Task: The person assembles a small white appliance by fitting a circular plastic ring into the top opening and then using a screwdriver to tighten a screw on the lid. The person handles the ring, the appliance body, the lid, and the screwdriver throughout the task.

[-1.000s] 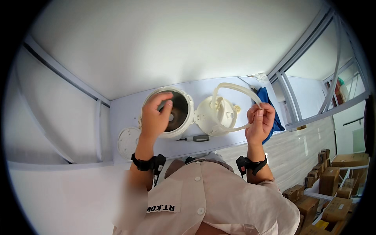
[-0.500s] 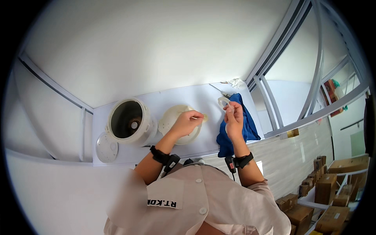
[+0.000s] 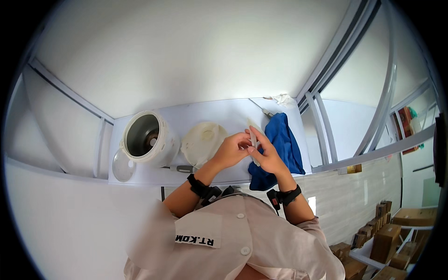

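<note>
In front of me my left hand (image 3: 233,149) and my right hand (image 3: 268,156) meet, fingers closed around a small whitish translucent plastic piece (image 3: 253,136). It stands edge-on, partly covered by the fingers, so its full shape is hidden. Left of my left hand lies a round cream-white lid (image 3: 203,140), apparently from the white rice-cooker body (image 3: 171,145). That body stands with its mouth showing a dark metal inside. A crumpled blue cloth (image 3: 283,147) lies just right of my right hand.
A thin round plate (image 3: 122,169) leans by the cooker's left side. One grey-handled screwdriver (image 3: 183,168) lies near the table's front edge, another (image 3: 267,113) behind the cloth. White tissue (image 3: 283,100) sits at the back right corner. Several cardboard boxes (image 3: 386,240) stand lower right.
My hands have come together; the right hand has brought the whitish piece, earlier seen as a ring, left and down to the left hand. The left hand has moved right, off the lid.
</note>
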### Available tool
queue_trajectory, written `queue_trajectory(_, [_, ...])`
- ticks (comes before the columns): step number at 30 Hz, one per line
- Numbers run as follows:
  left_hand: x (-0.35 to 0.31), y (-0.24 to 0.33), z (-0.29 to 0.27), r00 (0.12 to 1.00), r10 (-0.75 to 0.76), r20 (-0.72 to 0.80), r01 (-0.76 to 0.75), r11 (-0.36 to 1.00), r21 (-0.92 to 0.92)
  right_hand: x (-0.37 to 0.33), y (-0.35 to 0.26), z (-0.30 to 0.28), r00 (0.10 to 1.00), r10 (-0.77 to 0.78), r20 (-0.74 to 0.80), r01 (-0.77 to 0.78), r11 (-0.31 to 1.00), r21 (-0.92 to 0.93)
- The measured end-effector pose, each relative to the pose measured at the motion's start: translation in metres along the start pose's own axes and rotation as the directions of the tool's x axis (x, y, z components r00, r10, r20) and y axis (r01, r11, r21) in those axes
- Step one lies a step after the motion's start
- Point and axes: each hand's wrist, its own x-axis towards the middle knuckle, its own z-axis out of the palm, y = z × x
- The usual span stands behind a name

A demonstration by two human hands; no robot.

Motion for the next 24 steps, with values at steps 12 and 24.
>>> queue_trajectory(12, [0.026,-0.017,-0.002,0.993,0.064,-0.095,-0.011,0.877,0.48,0.02,0.057,0.005,0.951,0.064,-0.301,-0.223,0.817,-0.532])
queue_trajectory(24, [-0.012,0.003,-0.03,0.974,-0.082,-0.21,0.223,0.483,0.847,0.015,-0.018,0.029,0.937,-0.341,-0.076,0.149,0.587,-0.796])
